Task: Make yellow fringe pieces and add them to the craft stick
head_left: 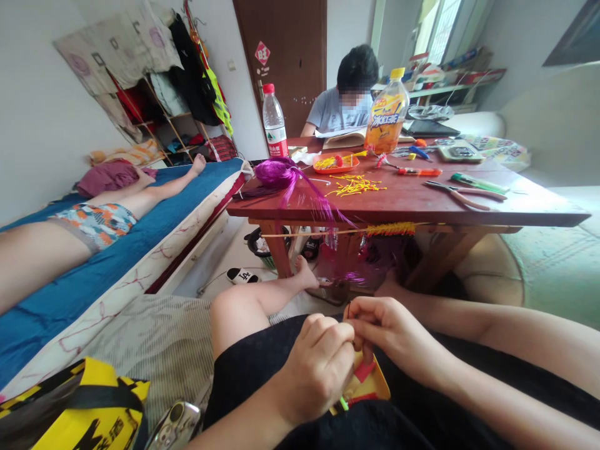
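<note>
Two bare hands meet over a dark-clothed lap: the left hand curled closed, its contents hidden, the right hand pinching what seems a thin dark strand. Directly beneath the grip sits a yellow tray; beyond the grip, on a reddish wooden table, lie purple tinsel, yellow stems and, rightward, pliers.

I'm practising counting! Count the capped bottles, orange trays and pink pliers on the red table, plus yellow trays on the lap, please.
Clear plastic red-capped bottle and yellow-capped bottle: 2
Shallow orange plastic tray: 1
Pink-handled metal pliers: 1
Shallow yellow tray: 1
Total: 5
</note>
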### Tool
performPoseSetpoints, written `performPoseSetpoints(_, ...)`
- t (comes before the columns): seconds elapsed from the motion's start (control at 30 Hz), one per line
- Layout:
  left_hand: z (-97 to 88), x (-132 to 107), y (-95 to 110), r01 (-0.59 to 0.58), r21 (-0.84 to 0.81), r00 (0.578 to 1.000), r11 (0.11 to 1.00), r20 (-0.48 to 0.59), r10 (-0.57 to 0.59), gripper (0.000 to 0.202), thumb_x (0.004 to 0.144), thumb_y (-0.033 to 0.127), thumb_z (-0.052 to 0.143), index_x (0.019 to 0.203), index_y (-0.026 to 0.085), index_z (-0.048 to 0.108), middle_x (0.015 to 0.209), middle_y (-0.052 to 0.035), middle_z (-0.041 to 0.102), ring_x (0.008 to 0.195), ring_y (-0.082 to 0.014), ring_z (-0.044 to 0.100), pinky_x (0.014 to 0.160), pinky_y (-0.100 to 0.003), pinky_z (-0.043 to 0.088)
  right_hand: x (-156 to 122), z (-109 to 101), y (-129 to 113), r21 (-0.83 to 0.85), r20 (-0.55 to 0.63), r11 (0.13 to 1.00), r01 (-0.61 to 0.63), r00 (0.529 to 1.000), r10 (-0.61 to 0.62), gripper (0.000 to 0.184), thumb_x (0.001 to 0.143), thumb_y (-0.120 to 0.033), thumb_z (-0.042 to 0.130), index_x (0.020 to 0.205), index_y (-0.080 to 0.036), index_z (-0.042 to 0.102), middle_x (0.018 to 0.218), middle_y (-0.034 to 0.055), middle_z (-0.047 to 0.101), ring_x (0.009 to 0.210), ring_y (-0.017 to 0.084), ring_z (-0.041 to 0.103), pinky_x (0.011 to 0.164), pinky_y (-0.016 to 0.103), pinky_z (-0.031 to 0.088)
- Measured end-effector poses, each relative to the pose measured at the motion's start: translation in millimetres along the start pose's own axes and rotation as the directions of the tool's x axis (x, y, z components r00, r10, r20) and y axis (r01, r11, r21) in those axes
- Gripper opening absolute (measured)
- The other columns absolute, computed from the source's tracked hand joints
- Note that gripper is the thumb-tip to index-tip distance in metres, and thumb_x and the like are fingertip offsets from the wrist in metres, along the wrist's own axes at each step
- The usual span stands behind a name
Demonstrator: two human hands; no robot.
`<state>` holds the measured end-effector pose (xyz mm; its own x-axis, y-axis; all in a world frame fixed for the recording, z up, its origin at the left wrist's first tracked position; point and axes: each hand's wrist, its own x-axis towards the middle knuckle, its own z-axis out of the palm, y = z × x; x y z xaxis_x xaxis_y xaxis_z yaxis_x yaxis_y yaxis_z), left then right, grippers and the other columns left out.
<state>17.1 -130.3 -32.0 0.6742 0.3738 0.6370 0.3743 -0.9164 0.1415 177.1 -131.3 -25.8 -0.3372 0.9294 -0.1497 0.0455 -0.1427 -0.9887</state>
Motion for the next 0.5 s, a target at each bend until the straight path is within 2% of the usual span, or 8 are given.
performPoseSetpoints(0.17, -2.8, 0.4, -6.1, -0.136, 0.039, 0.989, 0.990, 0.054, 0.134, 0.012, 0.076, 0.002, 0.048, 0.071, 0.007, 0.057, 0.079, -0.0095, 0.061, 0.074, -0.0171, 0.048, 0.069, -0.031, 0.042, 4.3, 2.0, -3.6, -0.018, 0.013, 1.000, -0.023, 1.000, 0.023, 0.029, 0.077, -0.045, 0.050, 0.067, -0.018, 0.044, 0.046, -0.0036, 0.054, 0.036, 0.013, 0.054, 0.035, 0.019, 0.036)
performPoseSetpoints(0.23, -2.6, 3.8, -6.6, -0.054, 0.005, 0.997, 0.999, 0.062, 0.054, 0.015, 0.077, 0.003, 0.046, 0.069, 0.008, 0.058, 0.074, -0.0091, 0.061, 0.070, -0.0170, 0.048, 0.067, -0.031, 0.041, 2.5, 2.7, -3.6, -0.130, -0.050, 0.991, 0.019, 0.998, -0.026, 0.021, 0.080, -0.036, 0.047, 0.070, -0.018, 0.046, 0.050, -0.0029, 0.055, 0.040, 0.013, 0.054, 0.038, 0.020, 0.039)
performPoseSetpoints(0.3, -2.5, 9.8, -6.9, 0.204, -0.137, 0.978, 0.969, 0.083, -0.194, 0.017, 0.077, 0.005, 0.046, 0.066, 0.010, 0.058, 0.070, -0.0077, 0.060, 0.069, -0.0165, 0.048, 0.065, -0.029, 0.040, -0.7, 1.7, -3.1, -0.438, -0.079, 0.875, 0.208, 0.960, -0.268, 0.015, 0.085, -0.024, 0.041, 0.075, -0.017, 0.049, 0.057, 0.0001, 0.058, 0.048, 0.013, 0.056, 0.046, 0.024, 0.046)
performPoseSetpoints(0.33, -2.5, 13.2, -7.5, 0.388, -0.254, 0.921, 0.886, 0.136, -0.365, 0.017, 0.077, 0.008, 0.048, 0.064, 0.011, 0.058, 0.068, -0.0064, 0.060, 0.069, -0.0160, 0.049, 0.064, -0.028, 0.040, -2.3, 0.0, -2.7, -0.609, -0.005, 0.711, 0.352, 0.894, -0.447, 0.016, 0.086, -0.019, 0.036, 0.079, -0.016, 0.051, 0.061, 0.0020, 0.059, 0.052, 0.014, 0.058, 0.054, 0.028, 0.050)
performPoseSetpoints(0.37, -2.3, 16.4, -8.3, 0.572, -0.380, 0.819, 0.727, 0.218, -0.530, 0.015, 0.075, 0.011, 0.051, 0.062, 0.012, 0.058, 0.066, -0.0048, 0.059, 0.068, -0.0151, 0.049, 0.063, -0.026, 0.039, -3.9, -2.4, -2.2, -0.731, 0.134, 0.476, 0.489, 0.787, -0.602, 0.020, 0.087, -0.014, 0.032, 0.083, -0.014, 0.052, 0.065, 0.0042, 0.061, 0.057, 0.015, 0.059, 0.064, 0.033, 0.052)
performPoseSetpoints(0.4, -2.0, 19.1, -9.6, 0.716, -0.500, 0.677, 0.486, 0.332, -0.657, 0.012, 0.071, 0.013, 0.054, 0.060, 0.013, 0.057, 0.063, -0.0029, 0.058, 0.065, -0.0138, 0.049, 0.061, -0.024, 0.038, -5.1, -5.6, -1.7, -0.776, 0.297, 0.226, 0.589, 0.657, -0.693, 0.023, 0.088, -0.010, 0.030, 0.087, -0.011, 0.053, 0.069, 0.0064, 0.062, 0.062, 0.016, 0.061, 0.075, 0.037, 0.051)
performPoseSetpoints(0.47, -0.2, 22.0, -12.7, 0.790, -0.611, 0.410, -0.053, 0.590, -0.696, 0.009, 0.062, 0.017, 0.061, 0.055, 0.013, 0.056, 0.055, 0.0006, 0.053, 0.055, -0.0102, 0.046, 0.055, -0.022, 0.034, -7.0, -12.7, -0.9, -0.733, 0.527, -0.124, 0.669, 0.443, -0.725, 0.026, 0.088, -0.005, 0.029, 0.089, -0.008, 0.055, 0.074, 0.0097, 0.064, 0.069, 0.016, 0.063, 0.091, 0.039, 0.043)
performPoseSetpoints(0.5, 1.3, 21.9, -14.3, 0.751, -0.611, 0.336, -0.251, 0.681, -0.651, 0.010, 0.058, 0.017, 0.062, 0.053, 0.013, 0.055, 0.050, 0.0021, 0.050, 0.051, -0.0085, 0.043, 0.053, -0.021, 0.032, -7.6, -16.1, -0.5, -0.717, 0.578, -0.213, 0.664, 0.395, -0.714, 0.027, 0.088, -0.004, 0.029, 0.089, -0.008, 0.056, 0.077, 0.0105, 0.065, 0.072, 0.016, 0.063, 0.095, 0.038, 0.040)
